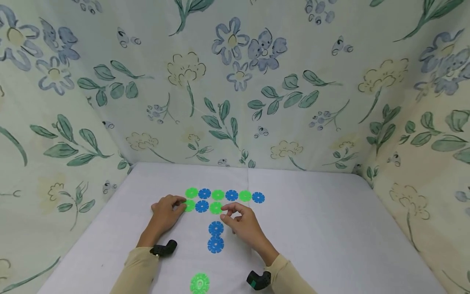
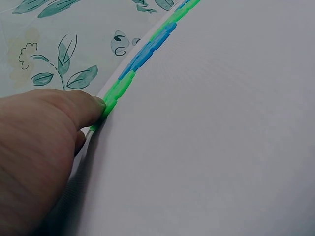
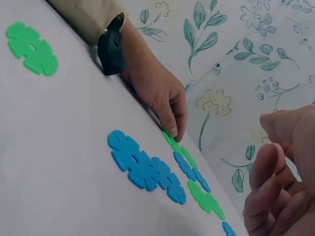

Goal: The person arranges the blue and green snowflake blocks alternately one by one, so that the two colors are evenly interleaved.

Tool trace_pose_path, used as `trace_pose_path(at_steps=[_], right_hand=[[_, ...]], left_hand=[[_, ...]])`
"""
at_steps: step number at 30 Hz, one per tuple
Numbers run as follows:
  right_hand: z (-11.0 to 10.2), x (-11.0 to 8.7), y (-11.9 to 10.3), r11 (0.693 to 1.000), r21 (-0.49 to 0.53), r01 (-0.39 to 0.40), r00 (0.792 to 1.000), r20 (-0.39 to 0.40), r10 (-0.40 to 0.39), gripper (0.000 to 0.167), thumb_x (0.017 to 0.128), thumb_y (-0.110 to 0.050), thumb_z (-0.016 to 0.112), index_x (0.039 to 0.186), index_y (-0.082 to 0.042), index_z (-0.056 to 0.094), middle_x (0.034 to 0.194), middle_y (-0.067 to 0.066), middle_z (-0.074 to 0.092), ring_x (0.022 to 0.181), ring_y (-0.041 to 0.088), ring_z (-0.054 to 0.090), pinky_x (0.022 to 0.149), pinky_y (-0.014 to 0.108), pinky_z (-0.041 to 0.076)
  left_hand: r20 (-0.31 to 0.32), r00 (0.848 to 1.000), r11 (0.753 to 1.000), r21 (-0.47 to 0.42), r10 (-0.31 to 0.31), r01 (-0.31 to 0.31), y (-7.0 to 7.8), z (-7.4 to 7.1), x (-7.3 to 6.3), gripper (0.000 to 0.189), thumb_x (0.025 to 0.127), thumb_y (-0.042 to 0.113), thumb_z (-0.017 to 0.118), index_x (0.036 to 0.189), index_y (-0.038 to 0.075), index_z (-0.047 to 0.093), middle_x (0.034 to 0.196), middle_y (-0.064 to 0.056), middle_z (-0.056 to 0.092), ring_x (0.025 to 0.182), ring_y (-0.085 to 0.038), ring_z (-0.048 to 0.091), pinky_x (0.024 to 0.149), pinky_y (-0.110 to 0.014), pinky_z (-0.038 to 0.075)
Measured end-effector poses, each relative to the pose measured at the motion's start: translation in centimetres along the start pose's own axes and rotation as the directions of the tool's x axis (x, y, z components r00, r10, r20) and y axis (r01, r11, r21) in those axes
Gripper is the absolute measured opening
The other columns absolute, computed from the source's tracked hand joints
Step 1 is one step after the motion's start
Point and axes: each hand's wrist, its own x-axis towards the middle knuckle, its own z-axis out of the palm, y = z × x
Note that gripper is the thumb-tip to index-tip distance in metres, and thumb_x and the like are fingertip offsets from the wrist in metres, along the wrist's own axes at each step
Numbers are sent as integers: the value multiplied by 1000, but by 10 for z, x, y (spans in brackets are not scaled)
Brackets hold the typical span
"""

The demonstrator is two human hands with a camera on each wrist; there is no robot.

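White tabletop (image 1: 330,228) bore a likely light, stiff green plastic disc (image 1: 190,205), left hand (image 1: 164,213) edge-pinching it at nine o'clock, right hand (image 1: 247,223) loose, empty.

No texts, labels, brands, numbers or signs are showing legibly in any of the three views.
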Motion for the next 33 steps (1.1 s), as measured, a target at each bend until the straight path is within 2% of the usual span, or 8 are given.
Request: trace_pose_path(at_steps=[4, 11, 15, 21, 25, 33], right_hand=[[2, -4, 4, 1000, -11, -8, 999, 34, 9, 35, 93, -37, 71, 121, -15, 69, 99, 2, 58, 52, 7, 48, 51, 21, 42], [4, -11, 17, 1000, -17, 17, 992, 123, -15, 31, 94, -31, 70, 118, -12, 70, 93, 2, 59, 46, 5, 41, 48, 20, 40], [6, -13, 27, 1000, 3, 17, 987, 159, -18, 29, 93, -31, 71, 117, -13, 70, 92, 2, 60, 46, 5, 40, 47, 20, 38], [11, -11, 40, 998, -45, 37, 985, 168, -29, 25, 90, -30, 75, 112, -20, 73, 86, -1, 60, 54, 4, 43, 51, 21, 40], [12, -12, 42, 995, -89, 55, 983, 177, -39, 30, 85, -33, 80, 112, -23, 73, 85, -1, 59, 57, 5, 44, 53, 22, 40], [11, -13, 41, 989, -129, 67, 968, 251, -33, 44, 76, -35, 87, 116, -26, 71, 84, -4, 54, 60, 4, 42, 57, 21, 41]], left_hand=[[6, 1000, 1000, 4, 2, -2, 0, 0, 0, 23, 94, 31, 68, 114, 21, 74, 99, 0, 68, 95, -20, 58, 86, -48, 25], [0, 1000, 1000, 2, -9, 9, 0, -1, -3, 22, 93, 29, 69, 113, 19, 74, 100, -1, 69, 96, -21, 59, 86, -48, 25], [6, 1000, 1000, -2, -5, 5, 0, -2, -3, 23, 94, 29, 69, 113, 19, 74, 100, -2, 69, 96, -22, 59, 86, -48, 25], [0, 1000, 1000, 2, 0, 0, 0, 0, -2, 23, 94, 30, 68, 114, 20, 73, 100, -1, 68, 96, -21, 59, 86, -47, 25], [-4, 1000, 1000, 7, 6, -5, 0, 1, -1, 23, 94, 31, 68, 114, 21, 73, 101, 0, 69, 96, -21, 59, 87, -48, 25], [-9, 1000, 1000, 13, 12, -11, 0, 0, 0, 23, 93, 31, 69, 113, 20, 74, 100, -1, 69, 94, -21, 60, 86, -48, 26]])
